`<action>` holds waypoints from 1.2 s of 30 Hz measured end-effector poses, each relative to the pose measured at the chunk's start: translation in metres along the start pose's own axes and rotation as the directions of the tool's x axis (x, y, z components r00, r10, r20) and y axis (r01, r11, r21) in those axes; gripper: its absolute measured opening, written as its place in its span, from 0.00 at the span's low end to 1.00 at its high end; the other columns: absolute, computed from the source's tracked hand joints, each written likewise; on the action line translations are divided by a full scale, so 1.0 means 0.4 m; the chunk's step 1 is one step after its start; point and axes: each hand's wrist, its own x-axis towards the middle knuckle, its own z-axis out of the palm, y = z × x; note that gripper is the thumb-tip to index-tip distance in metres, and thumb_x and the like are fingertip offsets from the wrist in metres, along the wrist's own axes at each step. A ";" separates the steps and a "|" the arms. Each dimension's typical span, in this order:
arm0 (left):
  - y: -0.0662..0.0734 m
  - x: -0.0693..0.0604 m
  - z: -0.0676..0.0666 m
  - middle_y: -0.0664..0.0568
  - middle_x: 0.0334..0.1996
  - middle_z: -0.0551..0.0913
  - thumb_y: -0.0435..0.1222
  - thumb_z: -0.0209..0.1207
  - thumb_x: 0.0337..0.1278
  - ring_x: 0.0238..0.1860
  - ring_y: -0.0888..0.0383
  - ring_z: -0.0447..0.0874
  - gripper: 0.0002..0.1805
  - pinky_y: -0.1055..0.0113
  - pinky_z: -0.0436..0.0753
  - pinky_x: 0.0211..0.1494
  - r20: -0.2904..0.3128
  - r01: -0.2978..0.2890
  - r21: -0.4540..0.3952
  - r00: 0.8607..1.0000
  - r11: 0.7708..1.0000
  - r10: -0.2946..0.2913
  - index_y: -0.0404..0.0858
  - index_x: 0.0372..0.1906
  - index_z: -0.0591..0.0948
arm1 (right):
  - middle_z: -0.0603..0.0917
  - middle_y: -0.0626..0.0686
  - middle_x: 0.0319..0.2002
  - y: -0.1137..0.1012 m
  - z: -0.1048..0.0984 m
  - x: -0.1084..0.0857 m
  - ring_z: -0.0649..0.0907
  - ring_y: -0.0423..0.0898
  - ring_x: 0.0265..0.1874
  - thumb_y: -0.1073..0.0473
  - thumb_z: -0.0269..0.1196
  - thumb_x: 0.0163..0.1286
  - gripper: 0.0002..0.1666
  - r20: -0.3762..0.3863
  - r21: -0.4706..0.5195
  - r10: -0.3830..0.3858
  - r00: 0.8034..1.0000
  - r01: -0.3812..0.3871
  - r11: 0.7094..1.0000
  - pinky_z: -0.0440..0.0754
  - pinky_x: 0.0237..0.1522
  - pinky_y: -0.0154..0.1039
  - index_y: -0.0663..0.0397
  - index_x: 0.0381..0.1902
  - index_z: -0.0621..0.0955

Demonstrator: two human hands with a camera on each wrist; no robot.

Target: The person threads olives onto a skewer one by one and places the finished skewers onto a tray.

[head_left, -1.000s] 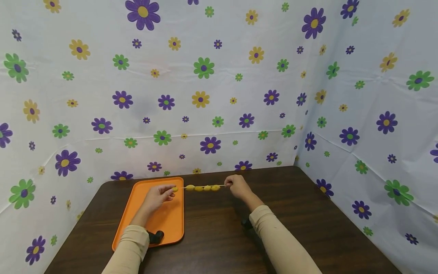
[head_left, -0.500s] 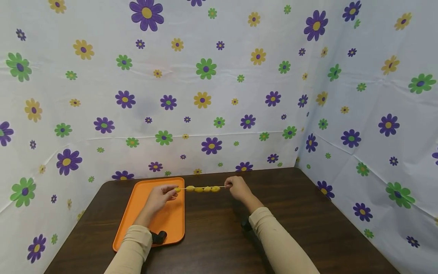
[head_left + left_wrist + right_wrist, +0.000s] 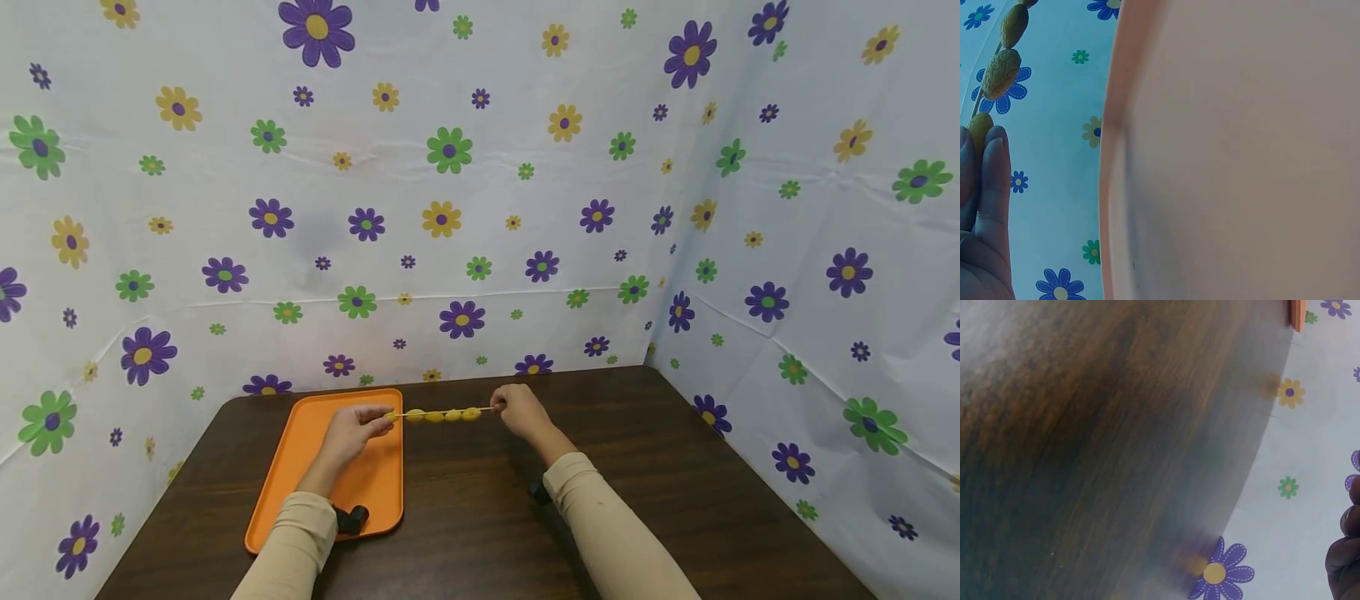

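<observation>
In the head view a thin pale skewer [image 3: 486, 408] is held level above the table, with a row of small yellow oval fruits [image 3: 434, 417] threaded on it. My right hand [image 3: 519, 411] pinches its right end with curled fingers. At the other end, my left hand [image 3: 352, 433] holds one more yellow fruit [image 3: 980, 126] between thumb and fingers. That fruit is in line with the skewer, a small gap from the row. Up close in the left wrist view, the nearest threaded fruit [image 3: 1002, 74] has wrinkled skin. Only curled fingers [image 3: 1350, 519] show at the right wrist view's edge.
An orange tray [image 3: 378, 492] lies on the dark wooden table [image 3: 480, 508] under my left arm. White cloth walls [image 3: 480, 183] with printed flowers stand behind the table and on its right. Black wrist straps [image 3: 351, 520] sit on both arms.
My left hand has shifted slightly right with its fruit, and the gap to the threaded row is narrower. The right hand keeps its pinch on the skewer's end, nearly still.
</observation>
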 end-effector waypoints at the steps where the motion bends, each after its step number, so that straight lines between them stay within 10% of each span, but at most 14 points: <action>1: 0.000 -0.001 0.000 0.38 0.47 0.88 0.29 0.59 0.70 0.50 0.40 0.87 0.16 0.49 0.85 0.55 -0.003 0.001 0.008 1.000 1.000 -0.001 0.27 0.58 0.82 | 0.85 0.47 0.31 -0.001 0.000 0.001 0.78 0.44 0.29 0.77 0.62 0.63 0.16 0.000 -0.003 0.000 1.000 0.000 1.000 0.82 0.36 0.41 0.52 0.27 0.86; 23: 0.010 0.002 0.005 0.40 0.41 0.89 0.27 0.60 0.69 0.43 0.41 0.89 0.13 0.47 0.86 0.52 -0.029 -0.054 0.121 0.998 0.991 0.058 0.29 0.54 0.85 | 0.86 0.48 0.32 -0.017 -0.002 0.011 0.80 0.44 0.31 0.78 0.60 0.63 0.15 0.034 -0.028 -0.022 0.999 0.023 0.999 0.83 0.36 0.41 0.56 0.31 0.88; 36: -0.011 -0.010 -0.053 0.38 0.53 0.86 0.31 0.61 0.70 0.51 0.40 0.86 0.17 0.57 0.88 0.50 0.011 -0.059 0.136 0.998 0.989 0.058 0.32 0.60 0.82 | 0.86 0.50 0.33 -0.022 0.022 0.009 0.77 0.44 0.30 0.79 0.56 0.65 0.17 0.046 0.100 0.014 0.999 -0.019 0.995 0.79 0.34 0.39 0.56 0.32 0.86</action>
